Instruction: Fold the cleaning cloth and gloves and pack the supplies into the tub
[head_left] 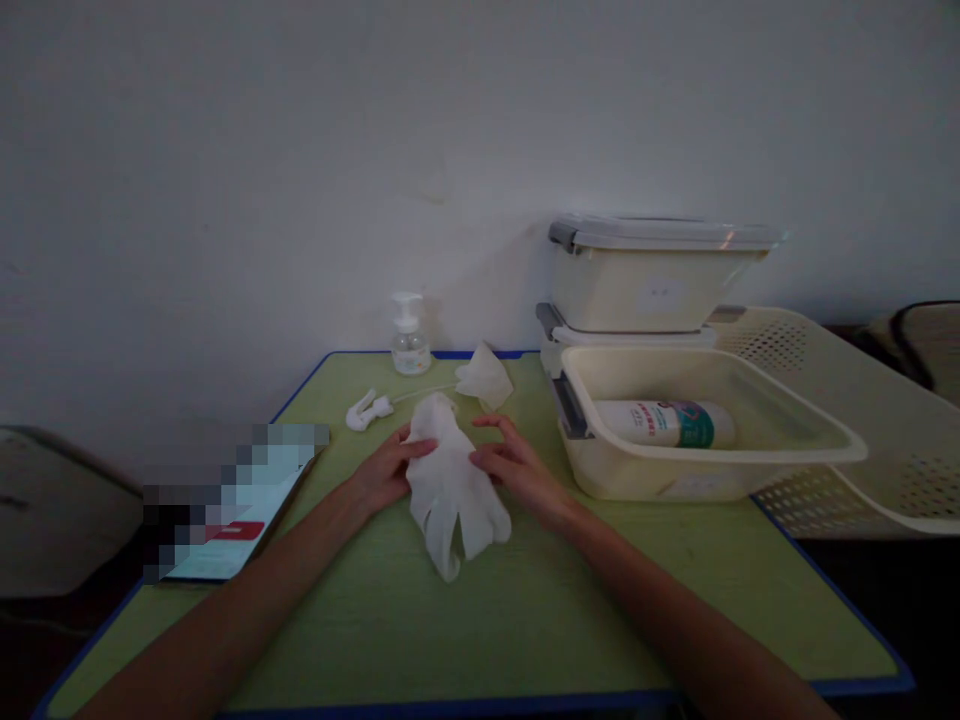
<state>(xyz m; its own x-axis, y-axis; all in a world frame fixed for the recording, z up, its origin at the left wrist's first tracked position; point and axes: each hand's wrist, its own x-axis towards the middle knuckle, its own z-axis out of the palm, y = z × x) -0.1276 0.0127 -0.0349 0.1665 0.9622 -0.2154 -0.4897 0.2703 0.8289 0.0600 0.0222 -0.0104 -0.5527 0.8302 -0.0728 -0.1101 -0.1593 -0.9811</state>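
A thin white glove (450, 475) is between my two hands above the tabletop, its limp fingers hanging toward me. My left hand (390, 465) grips its left side, with the thumb on top and the other fingers partly hidden behind it. At the right edge, my right hand (517, 465) holds the glove by the thumb, while the index finger is bent and raised apart from it. Just behind lie a white trigger spray head (367, 410) with a thin tube and a crumpled white piece (485, 377), perhaps another glove.
A clear pump bottle (410, 345) stands by the wall. On the left lies a tablet (255, 520), partly pixelated. To the right, an open cream bin (637, 475) holds a white and teal bottle (660, 424), near stacked lidded boxes (630, 285) and a perforated basket (862, 400). The green table (450, 640) has blue edges.
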